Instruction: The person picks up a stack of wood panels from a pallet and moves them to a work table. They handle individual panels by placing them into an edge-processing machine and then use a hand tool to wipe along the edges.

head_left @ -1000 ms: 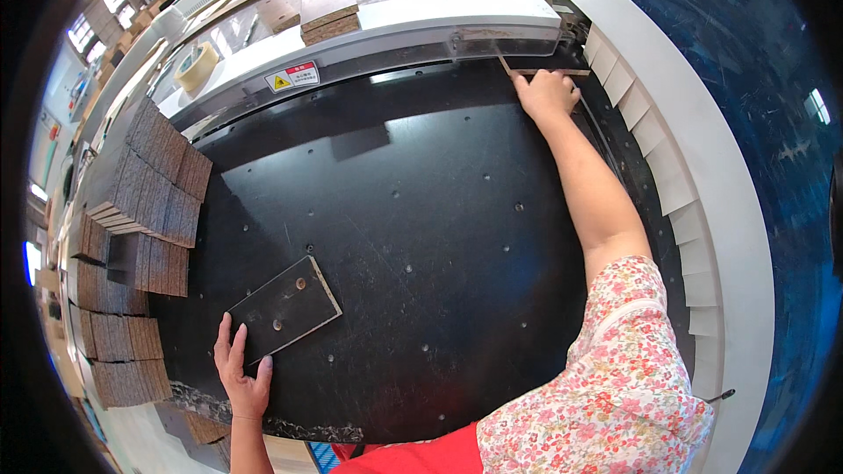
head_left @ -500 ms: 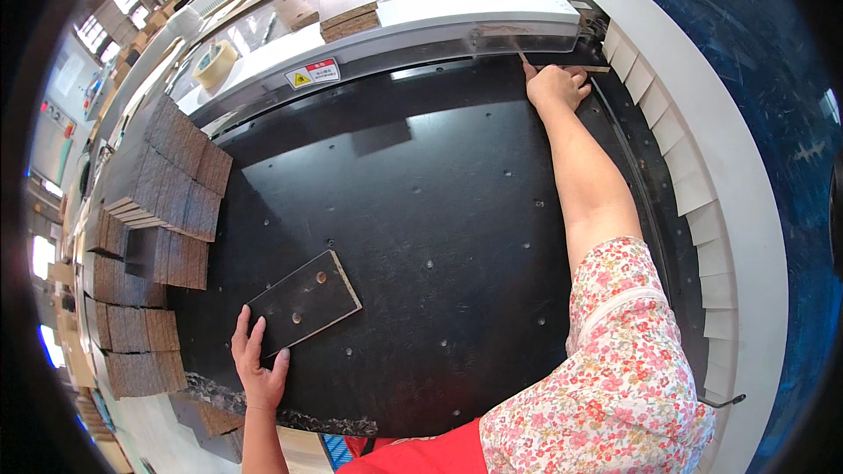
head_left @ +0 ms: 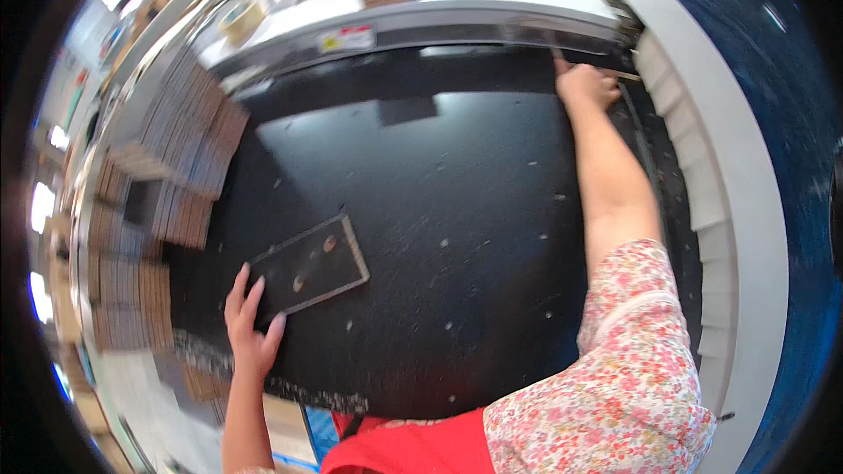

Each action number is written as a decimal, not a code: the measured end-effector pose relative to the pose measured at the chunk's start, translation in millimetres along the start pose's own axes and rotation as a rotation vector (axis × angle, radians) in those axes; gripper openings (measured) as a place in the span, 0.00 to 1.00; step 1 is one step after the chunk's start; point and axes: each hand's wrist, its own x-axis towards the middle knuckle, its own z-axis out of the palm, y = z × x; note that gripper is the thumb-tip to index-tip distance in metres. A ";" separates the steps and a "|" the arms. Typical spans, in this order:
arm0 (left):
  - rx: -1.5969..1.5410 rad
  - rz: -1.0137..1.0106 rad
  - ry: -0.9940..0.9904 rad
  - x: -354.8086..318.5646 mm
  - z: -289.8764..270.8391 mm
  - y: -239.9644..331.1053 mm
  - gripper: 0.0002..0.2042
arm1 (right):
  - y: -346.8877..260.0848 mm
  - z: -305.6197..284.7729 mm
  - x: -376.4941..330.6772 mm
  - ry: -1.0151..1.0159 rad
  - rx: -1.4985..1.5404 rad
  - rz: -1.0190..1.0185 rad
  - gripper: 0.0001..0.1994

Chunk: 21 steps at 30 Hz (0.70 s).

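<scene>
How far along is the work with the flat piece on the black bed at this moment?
Looks done: one dark rectangular panel with two holes lies flat on the black work surface. In hand: the left hand rests fingers on the panel's near corner, and the right hand reaches to the far right corner by the machine's edge. Left: stacks of brown pieces sit along the left side, apparently unprocessed.

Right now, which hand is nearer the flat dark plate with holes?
Left. The left hand touches the plate's near corner; the right hand is far off at the table's back edge.
</scene>
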 end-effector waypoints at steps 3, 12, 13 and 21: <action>0.023 -0.011 -0.013 14.3 -2.7 15.3 0.30 | 12.0 -4.9 3.8 -0.066 -0.015 0.024 0.40; -0.007 -0.029 0.012 -1.3 2.2 3.2 0.29 | -39.4 -21.0 -92.1 -0.139 0.225 -0.854 0.33; 0.000 -0.033 0.012 -3.2 1.4 3.5 0.29 | -54.4 -21.1 -137.1 -0.074 0.416 -1.083 0.33; -0.016 0.022 0.044 3.5 4.4 -5.2 0.28 | -99.8 -54.7 -356.0 -0.185 0.436 -1.884 0.30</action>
